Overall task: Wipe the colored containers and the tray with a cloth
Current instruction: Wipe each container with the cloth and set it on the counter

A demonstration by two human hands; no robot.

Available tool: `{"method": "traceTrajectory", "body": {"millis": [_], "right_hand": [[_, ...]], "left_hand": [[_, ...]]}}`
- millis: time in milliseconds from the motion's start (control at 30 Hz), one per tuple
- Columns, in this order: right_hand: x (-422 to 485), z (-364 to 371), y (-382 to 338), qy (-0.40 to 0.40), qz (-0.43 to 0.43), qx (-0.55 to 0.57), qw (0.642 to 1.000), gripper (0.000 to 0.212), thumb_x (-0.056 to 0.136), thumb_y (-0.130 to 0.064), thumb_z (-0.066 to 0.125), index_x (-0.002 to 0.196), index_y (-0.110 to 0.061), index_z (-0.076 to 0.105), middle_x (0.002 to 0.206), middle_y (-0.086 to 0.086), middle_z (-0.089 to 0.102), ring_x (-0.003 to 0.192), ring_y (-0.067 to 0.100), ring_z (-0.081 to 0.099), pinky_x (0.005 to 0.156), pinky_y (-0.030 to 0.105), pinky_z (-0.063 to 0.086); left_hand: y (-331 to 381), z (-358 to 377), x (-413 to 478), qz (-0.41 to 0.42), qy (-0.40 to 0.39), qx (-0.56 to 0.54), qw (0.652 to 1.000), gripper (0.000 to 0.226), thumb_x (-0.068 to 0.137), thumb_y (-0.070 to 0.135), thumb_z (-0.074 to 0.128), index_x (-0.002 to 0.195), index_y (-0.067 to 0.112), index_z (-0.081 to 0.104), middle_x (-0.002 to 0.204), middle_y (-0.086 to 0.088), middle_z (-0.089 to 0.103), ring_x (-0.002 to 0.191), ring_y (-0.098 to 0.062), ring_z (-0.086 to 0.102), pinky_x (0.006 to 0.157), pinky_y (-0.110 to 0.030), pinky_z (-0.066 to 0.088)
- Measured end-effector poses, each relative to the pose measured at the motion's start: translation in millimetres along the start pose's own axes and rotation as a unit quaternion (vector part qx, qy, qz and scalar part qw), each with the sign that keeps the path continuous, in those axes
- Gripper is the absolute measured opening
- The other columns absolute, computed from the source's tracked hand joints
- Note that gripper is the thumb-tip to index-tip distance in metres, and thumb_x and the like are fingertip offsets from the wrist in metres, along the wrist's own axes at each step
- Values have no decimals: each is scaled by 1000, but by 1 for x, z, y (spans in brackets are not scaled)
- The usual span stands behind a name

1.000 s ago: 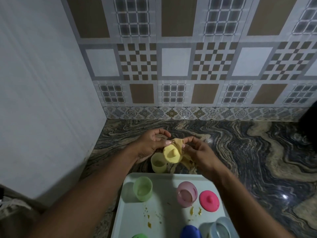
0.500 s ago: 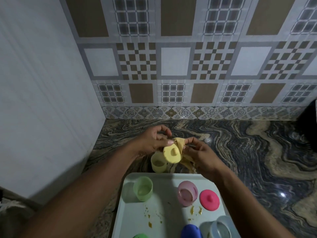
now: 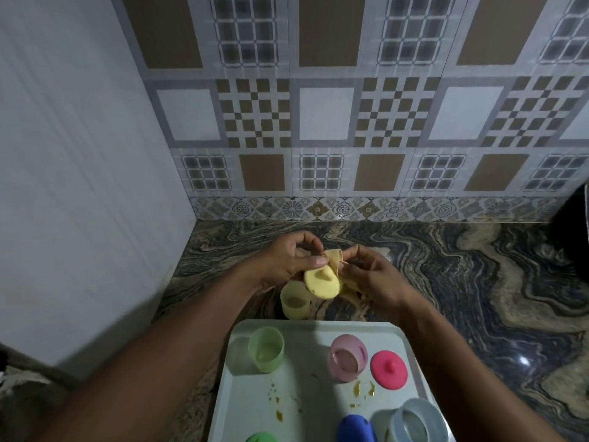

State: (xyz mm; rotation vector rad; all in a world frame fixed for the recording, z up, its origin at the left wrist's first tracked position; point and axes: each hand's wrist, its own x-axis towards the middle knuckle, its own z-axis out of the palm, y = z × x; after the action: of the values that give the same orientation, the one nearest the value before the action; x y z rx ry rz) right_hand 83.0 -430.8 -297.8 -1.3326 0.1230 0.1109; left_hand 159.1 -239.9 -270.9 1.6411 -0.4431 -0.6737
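Observation:
My left hand grips a yellow lid with a knob, held tilted above the counter. My right hand pinches a beige cloth against the lid's top edge; more of the cloth hangs under that hand. Just below the lid an open yellow container stands on the counter. Nearer me, the white tray carries a green container, a pink container tipped on its side, a pink lid, a blue lid, a clear bluish container and a green lid. Yellow-brown stains dot the tray.
The marbled stone counter stretches to the right. A plain white wall closes the left side and patterned tiles the back. A dark object sits at the far right edge.
The yellow lid has turned slightly in my left hand and the cloth has shifted along its top edge. The objects on the tray have not moved.

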Motion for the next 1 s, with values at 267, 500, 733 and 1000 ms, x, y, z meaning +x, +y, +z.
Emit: {"method": "traceTrajectory", "body": {"millis": [267,500,733,1000], "right_hand": [[-14,27,35,156,13,133,979,17,97,-7,59,110,3,55,67,14,59,46,21,48,39,26,38],[-10,12,-12,-25,25,-21,999,9,90,-10,67,94,-8,59,83,18,64,70,29,59,61,36,46],[-32,56,15,195,-33,95,976,7,99,-9,58,98,-3,53,62,9,55,45,16,48,38,25,36],[-42,28,-5,105,21,36,994,9,97,-9,61,93,-4,54,64,11,58,43,17,51,38,24,39]], "left_hand": [[-26,28,3,66,233,38,970,15,87,27,76,85,27,60,83,-4,76,75,-16,71,69,-37,55],[-4,15,6,-62,144,144,977,83,74,80,51,98,3,71,94,-19,74,89,-32,71,79,-40,53],[4,61,7,63,448,91,887,25,105,33,44,90,16,56,76,3,57,64,-8,52,49,-24,34],[-2,50,5,-59,250,63,964,53,103,52,38,74,18,67,86,-8,71,80,-26,66,68,-34,49]]}}
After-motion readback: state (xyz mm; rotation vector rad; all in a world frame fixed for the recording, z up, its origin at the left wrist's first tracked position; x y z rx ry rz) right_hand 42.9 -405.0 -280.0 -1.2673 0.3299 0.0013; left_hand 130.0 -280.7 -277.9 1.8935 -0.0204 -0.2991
